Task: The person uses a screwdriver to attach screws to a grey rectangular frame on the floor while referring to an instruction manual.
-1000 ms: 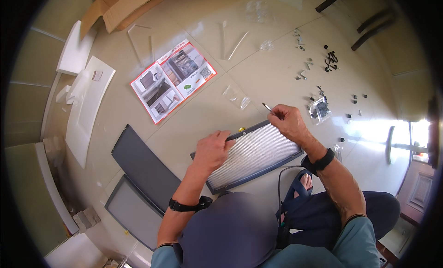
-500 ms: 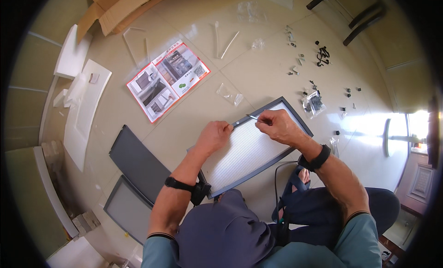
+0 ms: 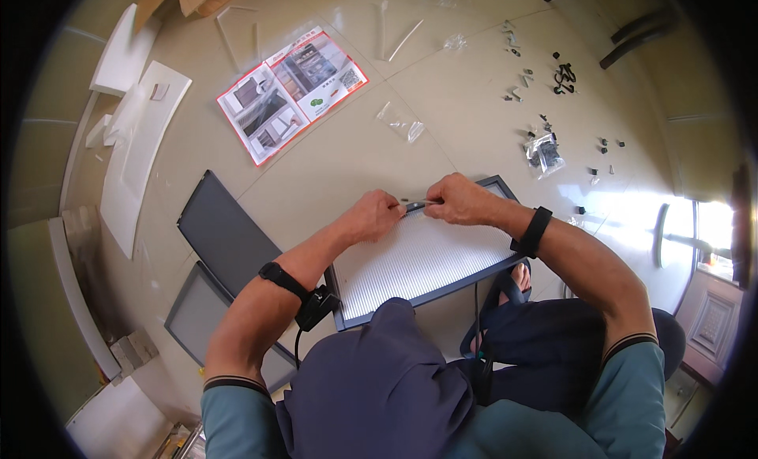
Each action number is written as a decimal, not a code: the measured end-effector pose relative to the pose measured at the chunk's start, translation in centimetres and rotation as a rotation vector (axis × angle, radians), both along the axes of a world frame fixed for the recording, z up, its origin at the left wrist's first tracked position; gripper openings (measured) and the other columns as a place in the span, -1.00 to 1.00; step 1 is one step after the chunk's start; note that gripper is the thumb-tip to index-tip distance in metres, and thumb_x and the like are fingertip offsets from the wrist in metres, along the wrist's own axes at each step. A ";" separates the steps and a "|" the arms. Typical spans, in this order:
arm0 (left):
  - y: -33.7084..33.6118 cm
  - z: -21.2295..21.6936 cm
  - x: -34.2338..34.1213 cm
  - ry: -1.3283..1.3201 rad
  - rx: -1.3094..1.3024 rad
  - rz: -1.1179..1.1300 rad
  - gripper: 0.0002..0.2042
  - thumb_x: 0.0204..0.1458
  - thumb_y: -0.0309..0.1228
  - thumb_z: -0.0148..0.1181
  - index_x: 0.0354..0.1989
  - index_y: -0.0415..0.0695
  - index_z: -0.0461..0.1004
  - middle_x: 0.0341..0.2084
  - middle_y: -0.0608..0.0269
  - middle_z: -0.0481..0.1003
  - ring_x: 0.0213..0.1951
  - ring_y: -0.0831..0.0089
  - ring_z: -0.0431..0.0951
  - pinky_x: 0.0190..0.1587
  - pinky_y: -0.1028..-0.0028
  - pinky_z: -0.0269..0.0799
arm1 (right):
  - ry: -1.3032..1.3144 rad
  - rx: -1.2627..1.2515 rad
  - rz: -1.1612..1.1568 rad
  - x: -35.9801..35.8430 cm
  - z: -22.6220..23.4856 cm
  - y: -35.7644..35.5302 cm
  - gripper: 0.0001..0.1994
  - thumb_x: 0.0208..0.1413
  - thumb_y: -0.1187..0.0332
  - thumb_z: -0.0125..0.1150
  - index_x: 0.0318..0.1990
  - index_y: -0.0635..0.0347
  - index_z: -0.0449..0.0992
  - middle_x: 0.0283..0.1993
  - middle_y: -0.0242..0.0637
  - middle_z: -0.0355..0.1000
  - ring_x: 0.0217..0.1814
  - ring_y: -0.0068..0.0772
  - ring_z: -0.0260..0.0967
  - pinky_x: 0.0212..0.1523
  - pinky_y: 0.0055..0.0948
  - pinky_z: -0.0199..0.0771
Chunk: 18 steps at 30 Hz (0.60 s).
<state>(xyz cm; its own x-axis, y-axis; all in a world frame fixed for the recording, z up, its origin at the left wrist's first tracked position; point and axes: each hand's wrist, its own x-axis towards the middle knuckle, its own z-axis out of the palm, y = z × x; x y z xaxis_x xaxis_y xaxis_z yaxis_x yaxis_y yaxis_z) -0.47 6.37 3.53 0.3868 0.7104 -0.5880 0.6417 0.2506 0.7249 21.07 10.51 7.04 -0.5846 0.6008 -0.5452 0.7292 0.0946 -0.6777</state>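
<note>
A ribbed white panel with a dark grey frame lies tilted in front of my legs. At its far edge my right hand is closed in a pinch on a thin metal rod, which points left; its exact kind does not show. Close by on the left, my left hand is closed, its thumb and fingertips pressed together at the same frame edge. A small dark piece shows by those fingertips, and whatever they pinch is too small to make out.
Two dark grey panels lie at left, near white foam pieces. A printed sheet and a clear plastic bag lie beyond. Black fittings, screws and a bag of hardware are spread at right.
My hands have come closer together at the frame's far edge, the right one moving left with the rod. The view has shifted, so the floor items sit higher.
</note>
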 end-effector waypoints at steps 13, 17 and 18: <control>0.3 0.6 -0.3 -0.048 -0.211 0.042 -0.64 0.27 -0.24 0.07 -0.24 -0.38 0.57 -0.62 0.16 0.41 -0.69 0.43 0.39 -0.56 0.34 0.38 | -0.046 0.383 0.366 -0.9 -1.1 -1.7 -0.87 0.12 0.33 0.18 -0.31 0.17 0.56 -0.28 -0.15 0.53 -0.15 -0.04 0.50 -0.06 -0.14 0.48; 0.6 0.8 -0.4 -0.066 -0.204 0.024 -0.65 0.26 -0.25 0.08 -0.23 -0.37 0.58 -0.68 0.18 0.38 -0.70 0.45 0.37 -0.56 0.36 0.37 | -0.016 0.406 0.370 -1.0 -1.3 -1.7 -0.86 0.11 0.33 0.20 -0.32 0.20 0.56 -0.31 -0.14 0.54 -0.19 -0.01 0.50 -0.11 -0.15 0.49; 0.8 0.9 -0.4 -0.065 -0.215 0.020 -0.66 0.25 -0.25 0.09 -0.24 -0.36 0.58 -0.70 0.18 0.36 -0.70 0.46 0.37 -0.57 0.37 0.36 | -0.017 0.403 0.371 -0.9 -1.4 -1.6 -0.86 0.11 0.33 0.20 -0.32 0.20 0.56 -0.31 -0.14 0.54 -0.19 -0.01 0.50 -0.11 -0.15 0.49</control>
<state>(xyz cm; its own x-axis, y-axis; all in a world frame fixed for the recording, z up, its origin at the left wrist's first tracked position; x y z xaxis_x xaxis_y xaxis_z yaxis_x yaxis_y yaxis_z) -0.92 7.17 4.41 0.4161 0.5794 -0.7008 0.5888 0.4156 0.6932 20.18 8.94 5.61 -0.7904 0.5189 -0.3256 0.6078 0.5977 -0.5229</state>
